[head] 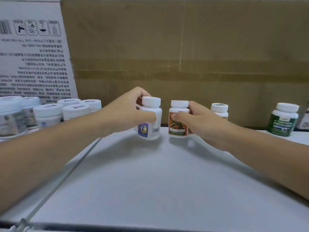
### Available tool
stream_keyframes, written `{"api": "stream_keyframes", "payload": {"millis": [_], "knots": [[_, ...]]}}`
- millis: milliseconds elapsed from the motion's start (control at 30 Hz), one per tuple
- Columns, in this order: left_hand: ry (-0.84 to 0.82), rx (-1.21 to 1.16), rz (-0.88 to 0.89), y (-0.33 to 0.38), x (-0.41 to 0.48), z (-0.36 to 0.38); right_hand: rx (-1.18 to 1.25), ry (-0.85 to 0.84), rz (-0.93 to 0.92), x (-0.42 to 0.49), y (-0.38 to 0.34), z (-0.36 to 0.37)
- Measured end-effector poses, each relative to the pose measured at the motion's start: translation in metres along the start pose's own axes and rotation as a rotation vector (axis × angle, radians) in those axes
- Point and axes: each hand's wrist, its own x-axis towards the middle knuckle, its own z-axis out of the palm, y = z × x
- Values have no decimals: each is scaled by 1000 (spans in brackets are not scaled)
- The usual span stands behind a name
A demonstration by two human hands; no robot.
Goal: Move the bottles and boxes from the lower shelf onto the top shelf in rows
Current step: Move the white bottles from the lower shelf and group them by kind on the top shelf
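My left hand (127, 113) grips a white bottle with a blue label (151, 119), standing near the back of the white shelf (150, 178). Right beside it, my right hand (200, 124) wraps around a white-capped bottle with an orange label (178, 121). The two bottles stand upright, a small gap apart. Whether their bases touch the shelf I cannot tell.
Several white-lidded jars (48, 113) cluster at the far left. Behind my right hand stands a small white bottle (219, 109), and a green bottle (283, 119) sits far right. A brown cardboard sheet (184, 56) forms the back wall, with a printed white carton (33, 56) at the left.
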Motion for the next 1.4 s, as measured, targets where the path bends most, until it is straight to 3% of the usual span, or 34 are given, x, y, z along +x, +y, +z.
{"api": "stream_keyframes", "payload": {"millis": [200, 333, 500, 600, 900, 1400], "knots": [[-13, 172, 171, -18, -4, 8, -98, 14, 13, -6, 10, -1], [29, 436, 296, -20, 2, 3, -128, 58, 22, -4, 9, -3], [-49, 704, 345, -7, 24, -3, -122, 63, 53, -2, 10, -2], [16, 821, 412, -9, 38, 0, -122, 67, 54, -1, 10, -3], [128, 877, 400, -20, 58, 9, -121, 63, 54, -1, 8, -3], [136, 891, 381, -35, 55, 17, -109, 40, 27, 2, 12, -4]]}}
